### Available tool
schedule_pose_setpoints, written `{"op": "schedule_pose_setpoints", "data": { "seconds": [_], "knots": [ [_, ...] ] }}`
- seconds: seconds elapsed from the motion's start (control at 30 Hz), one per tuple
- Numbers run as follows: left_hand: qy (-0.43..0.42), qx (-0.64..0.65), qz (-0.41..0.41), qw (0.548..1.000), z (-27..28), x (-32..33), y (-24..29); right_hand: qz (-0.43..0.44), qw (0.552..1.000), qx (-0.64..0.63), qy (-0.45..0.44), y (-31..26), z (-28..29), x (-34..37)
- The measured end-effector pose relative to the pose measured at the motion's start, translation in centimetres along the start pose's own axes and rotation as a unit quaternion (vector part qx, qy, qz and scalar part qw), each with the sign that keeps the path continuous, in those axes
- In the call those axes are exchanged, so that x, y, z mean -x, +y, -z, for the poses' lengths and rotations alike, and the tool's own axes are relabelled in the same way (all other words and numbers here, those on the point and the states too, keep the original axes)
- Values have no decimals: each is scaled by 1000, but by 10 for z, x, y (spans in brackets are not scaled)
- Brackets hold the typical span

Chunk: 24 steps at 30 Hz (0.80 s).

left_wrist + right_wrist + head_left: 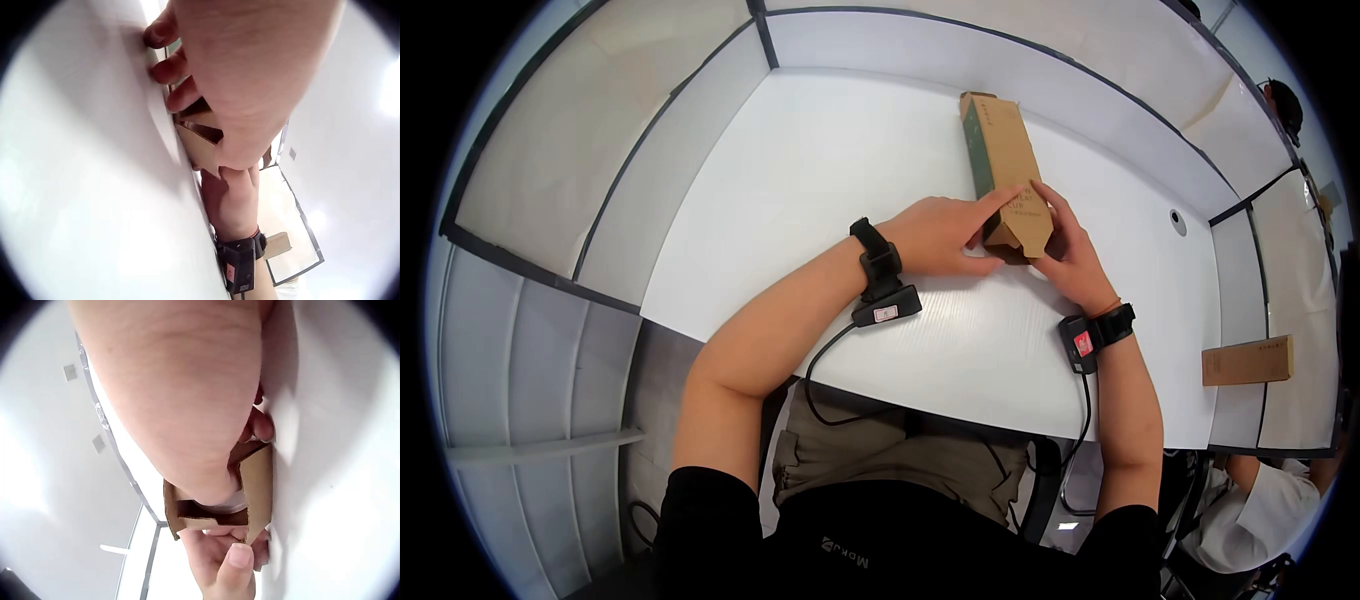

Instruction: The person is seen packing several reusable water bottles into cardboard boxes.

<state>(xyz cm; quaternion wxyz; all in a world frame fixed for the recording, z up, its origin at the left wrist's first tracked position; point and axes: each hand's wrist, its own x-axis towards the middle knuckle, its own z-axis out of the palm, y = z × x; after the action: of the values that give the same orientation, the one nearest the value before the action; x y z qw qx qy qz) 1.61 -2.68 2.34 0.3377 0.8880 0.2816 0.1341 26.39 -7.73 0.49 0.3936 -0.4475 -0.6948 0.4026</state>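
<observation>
A long brown cardboard box (1008,150) with a green side lies on the white table, its near end open and flaps spread. My left hand (940,235) holds its left side near that end, index finger across the printed top and thumb pointing toward the opening. On the other side my right hand (1078,262) grips the box, fingers along its right edge and thumb at the open end. In the right wrist view a cardboard flap (259,490) stands out, and a pale rounded shape shows inside the opening, partly hidden by the thumb.
White panels (880,45) wall in the back and sides of the table (800,170). Another brown box (1248,361) is at the far right by the side panel. A round cable hole (1178,222) sits at the right. Another person's white sleeve (1250,520) shows lower right.
</observation>
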Motion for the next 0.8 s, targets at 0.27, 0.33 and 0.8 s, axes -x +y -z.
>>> {"op": "schedule_pose_setpoints", "data": {
  "seconds": [0.27,0.33,0.8],
  "knots": [
    [127,-50,65,989,-13,-11,10,-5,998,54,-19,-16,-2,3],
    [134,-50,71,987,-14,-12,7,-7,998,61,-24,-16,-2,3],
    [62,151,25,986,-7,-5,-13,-97,995,6,12,-5,12,4]
  ]
}}
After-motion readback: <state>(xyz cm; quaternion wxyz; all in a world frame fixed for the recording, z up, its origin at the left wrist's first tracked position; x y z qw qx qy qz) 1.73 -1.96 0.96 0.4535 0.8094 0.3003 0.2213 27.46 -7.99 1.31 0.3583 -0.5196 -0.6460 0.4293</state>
